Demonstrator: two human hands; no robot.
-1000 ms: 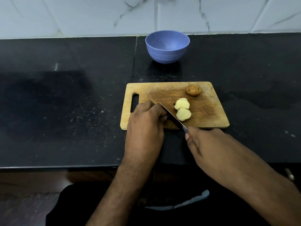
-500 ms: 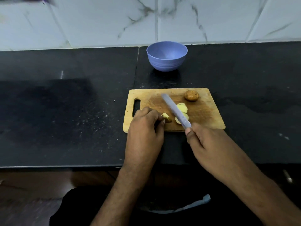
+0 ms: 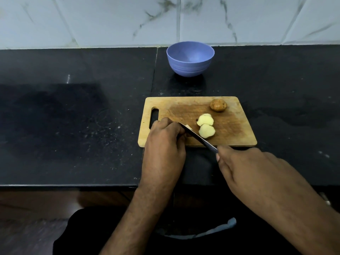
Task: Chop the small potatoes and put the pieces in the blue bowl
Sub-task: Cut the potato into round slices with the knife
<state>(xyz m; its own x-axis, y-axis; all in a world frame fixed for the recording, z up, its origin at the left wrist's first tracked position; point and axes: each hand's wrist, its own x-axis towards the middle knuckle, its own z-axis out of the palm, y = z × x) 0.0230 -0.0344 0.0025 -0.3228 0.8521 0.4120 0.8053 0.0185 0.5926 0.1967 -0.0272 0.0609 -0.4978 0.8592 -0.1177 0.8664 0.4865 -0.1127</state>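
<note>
On the brown wooden cutting board [image 3: 237,126], the left hand [image 3: 163,140] pinches a small potato piece [image 3: 188,127]. Right hand [image 3: 257,173] grips the knife [image 3: 197,138]. Round blue bowl [image 3: 190,58] sits behind. No writing shows.

The counter [image 3: 73,126] is a dark stone slab with a dull sheen, speckled with pale scratches and dust marks. The cutting board [image 3: 231,129] is bare wood, matt, with a darker worn patch in the middle. The bowl [image 3: 190,66] looks like matt blue plastic, with fine ridges around its outer wall. The knife blade [image 3: 197,138] is metal and reflects a little light. The cut potato slices [image 3: 206,126] show pale, smooth, moist-looking faces, while the whole potato [image 3: 218,105] keeps a brown, slightly rough skin (with a few darker spots). The wall tiles [image 3: 110,21] are glossy white with grey veins.
</note>
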